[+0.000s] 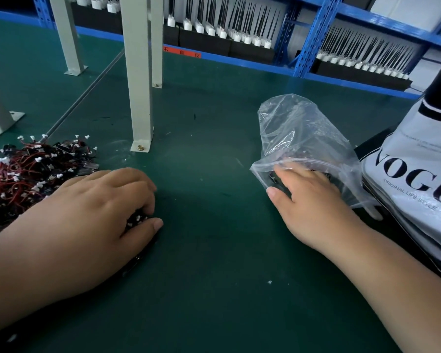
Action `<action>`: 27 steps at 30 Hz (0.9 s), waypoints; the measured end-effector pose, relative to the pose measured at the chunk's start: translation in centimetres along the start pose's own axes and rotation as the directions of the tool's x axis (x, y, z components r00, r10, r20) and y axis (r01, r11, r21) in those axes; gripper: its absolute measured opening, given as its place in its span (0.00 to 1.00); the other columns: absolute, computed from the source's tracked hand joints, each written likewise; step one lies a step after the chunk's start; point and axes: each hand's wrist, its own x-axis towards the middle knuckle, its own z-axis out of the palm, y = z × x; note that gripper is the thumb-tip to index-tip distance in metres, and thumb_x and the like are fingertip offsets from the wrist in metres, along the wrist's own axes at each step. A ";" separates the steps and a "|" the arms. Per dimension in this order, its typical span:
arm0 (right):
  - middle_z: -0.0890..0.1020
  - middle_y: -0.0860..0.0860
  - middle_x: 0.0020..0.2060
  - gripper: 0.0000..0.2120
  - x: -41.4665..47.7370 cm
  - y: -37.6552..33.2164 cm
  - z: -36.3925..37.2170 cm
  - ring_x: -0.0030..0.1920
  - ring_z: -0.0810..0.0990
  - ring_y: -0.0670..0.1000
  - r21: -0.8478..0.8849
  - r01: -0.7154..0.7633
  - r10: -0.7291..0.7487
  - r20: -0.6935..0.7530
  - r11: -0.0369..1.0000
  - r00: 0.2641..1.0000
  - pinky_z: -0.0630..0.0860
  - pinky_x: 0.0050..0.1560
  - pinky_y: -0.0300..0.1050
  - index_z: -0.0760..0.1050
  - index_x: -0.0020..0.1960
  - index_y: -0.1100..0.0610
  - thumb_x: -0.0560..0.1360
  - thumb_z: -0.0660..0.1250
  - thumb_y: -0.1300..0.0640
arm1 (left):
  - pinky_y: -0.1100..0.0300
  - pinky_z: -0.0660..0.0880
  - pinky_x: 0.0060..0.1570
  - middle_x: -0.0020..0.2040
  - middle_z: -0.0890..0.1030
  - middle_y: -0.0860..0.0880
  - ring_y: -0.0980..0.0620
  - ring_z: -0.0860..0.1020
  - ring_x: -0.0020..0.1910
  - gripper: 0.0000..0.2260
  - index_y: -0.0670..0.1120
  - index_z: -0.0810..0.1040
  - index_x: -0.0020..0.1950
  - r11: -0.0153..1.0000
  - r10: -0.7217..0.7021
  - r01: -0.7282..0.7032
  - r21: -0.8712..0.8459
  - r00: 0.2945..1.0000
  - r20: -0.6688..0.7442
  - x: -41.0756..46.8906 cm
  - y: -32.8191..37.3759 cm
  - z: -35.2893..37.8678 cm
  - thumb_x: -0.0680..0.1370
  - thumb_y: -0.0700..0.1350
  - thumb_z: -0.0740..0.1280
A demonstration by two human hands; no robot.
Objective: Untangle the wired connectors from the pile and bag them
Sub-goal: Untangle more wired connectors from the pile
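connector pile 9 o'clock, wires light, floppy, snag-prone, lift by white plugs | left hand grips small bundle 8 o'clock | right hand fingers inside zip bag 3 o'clock, grip unclear

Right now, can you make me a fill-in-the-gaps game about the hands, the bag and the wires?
1. The right hand has its fingers inside the mouth of the clear plastic ____.
2. The left hand grips a small bunch of connectors beside the pile, whose wires are mostly ____.
3. The table mat is dark ____.
Missing words: bag; red; green.
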 end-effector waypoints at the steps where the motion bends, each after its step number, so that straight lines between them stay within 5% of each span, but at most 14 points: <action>1: 0.74 0.45 0.66 0.18 -0.3 -0.2 -0.1 0.64 0.71 0.56 -0.031 0.032 -0.034 -0.049 0.999 0.998 0.70 0.64 0.56 0.74 0.64 0.50 0.80 0.58 0.42 | 0.51 0.76 0.48 0.53 0.72 0.65 0.57 0.76 0.49 0.11 0.62 0.65 0.43 1.000 0.021 -0.021 -0.004 1.000 -0.004 0.1 0.0 0.0 0.76 0.67 0.54; 4: 0.77 0.46 0.37 0.15 -1.1 -0.9 -0.6 0.38 0.75 0.49 -0.083 0.093 -0.106 -0.175 0.992 0.979 0.70 0.34 0.45 0.72 0.36 0.52 0.77 0.66 0.45 | 0.52 0.75 0.46 0.51 0.74 0.66 0.58 0.76 0.47 0.10 0.62 0.67 0.41 0.998 0.066 -0.066 -0.012 0.998 -0.011 0.2 0.1 -0.2 0.77 0.64 0.54; 6: 0.74 0.46 0.30 0.18 -1.7 -1.7 -1.2 0.33 0.73 0.50 -0.129 0.107 -0.136 -0.238 0.986 0.962 0.65 0.31 0.44 0.69 0.32 0.52 0.76 0.67 0.46 | 0.52 0.75 0.46 0.50 0.74 0.66 0.60 0.76 0.46 0.09 0.62 0.68 0.42 0.996 0.090 -0.091 -0.022 0.996 -0.013 0.3 0.1 -0.2 0.77 0.63 0.56; 10: 0.77 0.47 0.32 0.15 -3.1 -4.0 -1.8 0.36 0.76 0.54 -0.077 0.285 -0.294 -0.327 0.955 0.898 0.75 0.36 0.49 0.77 0.35 0.53 0.77 0.64 0.46 | 0.51 0.76 0.45 0.48 0.76 0.66 0.60 0.77 0.45 0.07 0.61 0.70 0.44 0.987 0.145 -0.145 -0.066 0.989 0.008 0.3 0.2 -0.3 0.78 0.62 0.59; 15: 0.82 0.50 0.52 0.16 -3.9 -6.9 -0.4 0.55 0.78 0.55 0.036 0.606 -0.604 -0.049 0.795 0.796 0.75 0.56 0.53 0.82 0.53 0.55 0.78 0.64 0.45 | 0.52 0.77 0.46 0.49 0.79 0.62 0.57 0.79 0.47 0.03 0.58 0.78 0.46 0.963 0.256 -0.250 -0.101 0.966 0.043 0.3 1.2 -0.9 0.75 0.52 0.65; 22: 0.78 0.48 0.66 0.18 -3.3 -7.1 0.3 0.66 0.73 0.51 0.189 0.601 -0.613 0.006 0.777 0.790 0.71 0.65 0.53 0.80 0.64 0.52 0.79 0.64 0.43 | 0.51 0.78 0.45 0.46 0.82 0.55 0.51 0.79 0.45 0.10 0.53 0.83 0.45 0.961 0.276 -0.276 0.017 0.961 0.027 0.3 2.2 -1.3 0.65 0.47 0.70; 27: 0.78 0.47 0.65 0.18 -3.1 -7.1 0.4 0.66 0.72 0.50 0.227 0.579 -0.598 0.017 0.783 0.802 0.71 0.65 0.53 0.80 0.64 0.51 0.79 0.65 0.44 | 0.51 0.70 0.61 0.62 0.74 0.61 0.54 0.74 0.60 0.19 0.58 0.74 0.62 0.993 0.109 -0.110 0.052 0.994 0.025 -0.2 1.4 -0.9 0.73 0.60 0.61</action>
